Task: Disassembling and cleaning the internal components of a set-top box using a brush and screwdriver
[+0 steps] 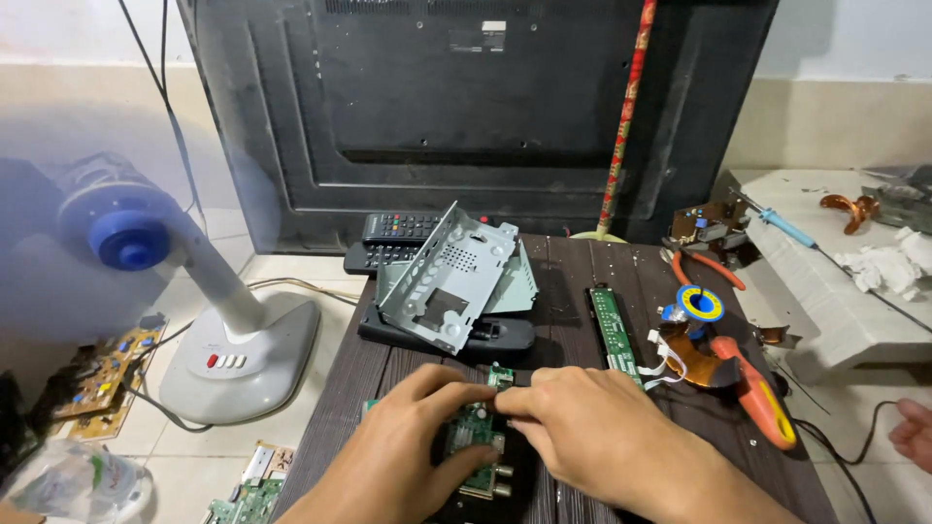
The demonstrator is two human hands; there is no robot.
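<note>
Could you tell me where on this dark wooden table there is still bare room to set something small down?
The barest patch on the table lies between the grey metal chassis and the narrow green strip board. A smaller strip runs left of the chassis. The right edge is crowded with pliers and a solder spool; both hands fill the front over a circuit board.

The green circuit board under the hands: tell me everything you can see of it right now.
The green circuit board lies flat on the dark wooden table, near its front edge. It carries small components, and silver round connectors stick out at its lower right. The left hand grips its left side, thumb below, fingers on top; the right hand pinches its top edge and hides the right part. A small green piece stands at that edge.
</note>
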